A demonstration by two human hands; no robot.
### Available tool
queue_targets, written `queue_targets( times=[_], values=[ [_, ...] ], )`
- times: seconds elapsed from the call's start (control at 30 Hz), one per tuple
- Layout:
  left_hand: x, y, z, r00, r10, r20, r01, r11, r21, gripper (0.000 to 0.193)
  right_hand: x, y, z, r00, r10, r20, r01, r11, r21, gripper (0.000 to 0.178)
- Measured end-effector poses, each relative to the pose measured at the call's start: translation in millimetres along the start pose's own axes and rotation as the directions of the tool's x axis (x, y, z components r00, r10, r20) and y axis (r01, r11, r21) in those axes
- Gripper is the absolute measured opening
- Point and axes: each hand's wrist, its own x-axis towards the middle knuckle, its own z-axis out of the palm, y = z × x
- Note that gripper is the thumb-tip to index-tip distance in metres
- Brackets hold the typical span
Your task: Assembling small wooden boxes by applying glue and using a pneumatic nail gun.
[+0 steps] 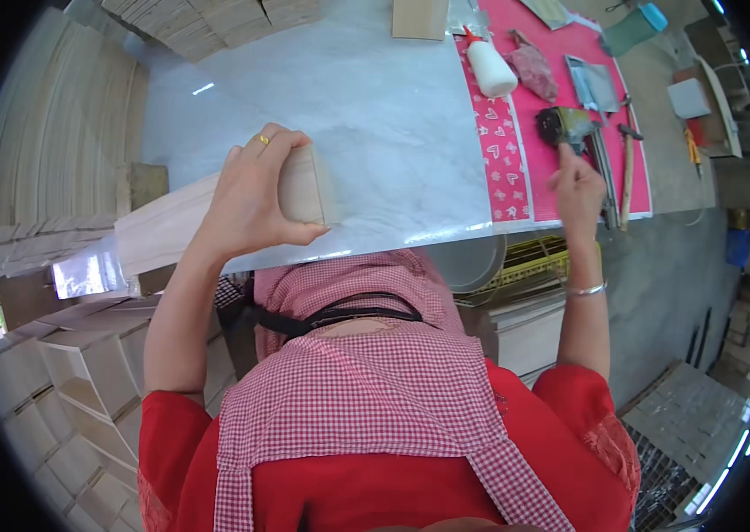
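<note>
Holding wood piece (302, 191) with left hand (251, 191), right hand (579, 195) at nail gun (574, 126)

The left hand is clamped on the wood piece, the fingers over its far edge and the thumb at its near edge; this piece lies on the table (392, 151), near the front edge and left of its middle; a pale board (160, 226) extends to the left from under the wrist, but I cannot tell whether it is one with the piece.

The right hand is at the nail gun, with its fingers curled; it is a little blurred, so I cannot tell whether it is closed on the gun or only touches it; the gun lies on the pink mat (545, 199), at the right part of the table.

Right of the gun lies a hammer (629, 168); beyond the gun are a pink cloth (532, 69) and a clear packet (603, 89); a white bottle (493, 73) with red tip is near the mat's left border; a green bottle (632, 34) is at the far right.

At the left stand tall wood stacks (60, 133); a small block (142, 184) is just beside them; below the table, at the right, a yellow crate (526, 270) is visible.
</note>
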Motion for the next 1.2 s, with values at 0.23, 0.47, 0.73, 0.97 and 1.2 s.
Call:
queue_targets(
  times=[0.23,0.47,0.73,0.97,1.2],
  values=[
    [0,-13,15,0.991,0.056,-0.118,-0.051,0.998,0.041,0.08,38,78,-30,0.93,-0.362,0.059,0.327,0.747,-0.579,0.054],
    [0,-13,18,0.988,0.098,-0.117,-0.095,0.995,0.03,0.082,98,82,-35,0.963,-0.086,0.255,0.224,0.781,-0.582,0.048],
    [-5,-19,21,0.986,0.134,-0.101,-0.125,0.988,0.089,0.092,4,-137,-54,0.861,0.036,0.507,0.118,0.956,-0.269,0.025],
    [-5,-15,20,0.99,0.12,-0.075,-0.11,0.986,0.121,0.088,-26,-206,-49,0.542,-0.371,0.754,0.538,0.842,0.027,0.039],
    [-4,-15,24,0.988,0.117,-0.098,-0.105,0.987,0.12,0.082,-34,-235,-37,0.408,-0.391,0.825,0.599,0.796,0.081,0.041]
  ],
)
